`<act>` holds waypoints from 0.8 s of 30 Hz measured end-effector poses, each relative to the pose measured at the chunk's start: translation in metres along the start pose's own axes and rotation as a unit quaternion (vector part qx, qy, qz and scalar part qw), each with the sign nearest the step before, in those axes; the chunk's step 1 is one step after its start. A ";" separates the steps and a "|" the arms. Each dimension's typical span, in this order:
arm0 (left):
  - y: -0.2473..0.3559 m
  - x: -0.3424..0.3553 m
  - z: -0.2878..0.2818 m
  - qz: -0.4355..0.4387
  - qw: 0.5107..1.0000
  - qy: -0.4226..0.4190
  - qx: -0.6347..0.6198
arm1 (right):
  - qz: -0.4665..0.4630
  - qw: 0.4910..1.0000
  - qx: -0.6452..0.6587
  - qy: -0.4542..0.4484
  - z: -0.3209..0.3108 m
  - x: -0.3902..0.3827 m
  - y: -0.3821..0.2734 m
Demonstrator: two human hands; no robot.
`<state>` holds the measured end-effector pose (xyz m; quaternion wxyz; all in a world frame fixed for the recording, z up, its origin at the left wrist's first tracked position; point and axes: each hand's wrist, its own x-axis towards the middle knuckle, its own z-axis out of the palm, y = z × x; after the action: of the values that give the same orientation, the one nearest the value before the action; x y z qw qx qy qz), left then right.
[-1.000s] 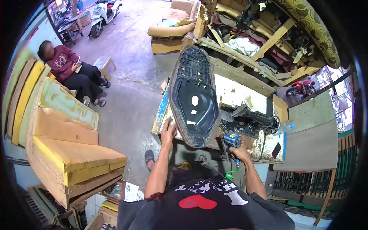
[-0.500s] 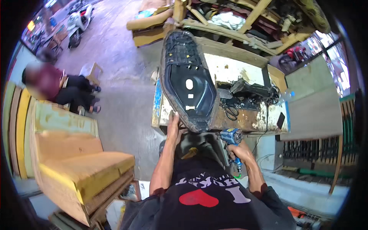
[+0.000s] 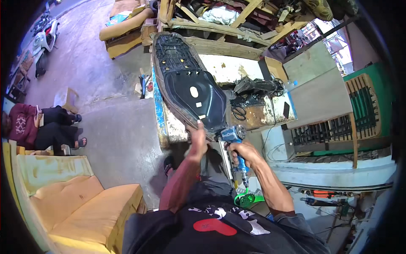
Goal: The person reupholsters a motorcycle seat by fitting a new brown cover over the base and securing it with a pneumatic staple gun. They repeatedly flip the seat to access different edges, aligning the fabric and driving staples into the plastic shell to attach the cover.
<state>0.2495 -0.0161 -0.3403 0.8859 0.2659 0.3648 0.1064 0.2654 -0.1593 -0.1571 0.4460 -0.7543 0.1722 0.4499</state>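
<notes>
A motorcycle seat (image 3: 206,93) lies upside down on the worn worktable, its black plastic base facing up and its dark cover folded round the rim. At its near left edge is my left hand (image 3: 198,139), thumb over the rim and the other fingers partly hidden below. My right hand (image 3: 247,153) is wrapped round the handle of a blue air staple gun (image 3: 232,133). The gun's front end is by the near tip of the seat; whether it touches cannot be seen. A green air hose (image 3: 255,198) hangs under the handle.
Right of the seat, a black sewing machine (image 3: 258,86), scissors (image 3: 239,112) and a phone (image 3: 286,110) are on the worktable (image 3: 173,132). A tan sofa (image 3: 93,207) stands at the near left. Someone in a maroon top (image 3: 23,127) sits beyond it. Wooden frames (image 3: 211,29) are piled behind.
The view has swung, shifting the surroundings left. My right hand has brought the staple gun nearer the seat's near tip. My left hand remains at the rim, its thumb now farther over it.
</notes>
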 end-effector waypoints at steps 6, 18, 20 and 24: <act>-0.076 0.007 0.025 -0.122 0.986 -0.055 -0.104 | -0.059 0.981 0.065 0.175 -0.007 -0.020 0.006; -0.065 -0.006 0.053 -0.243 0.960 -0.061 -0.122 | 0.023 0.958 0.075 0.275 -0.025 0.001 0.032; -0.077 0.001 0.045 -0.269 0.950 -0.072 -0.141 | 0.023 0.960 0.072 0.271 -0.023 0.007 0.037; -0.066 -0.006 0.051 -0.256 0.956 -0.060 -0.129 | 0.019 0.960 0.031 0.279 -0.015 0.009 0.022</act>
<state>0.2811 -0.0935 -0.3429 0.9304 0.0528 0.3504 -0.0942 0.2639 -0.1820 -0.1734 0.3944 -0.8324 0.3178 0.2247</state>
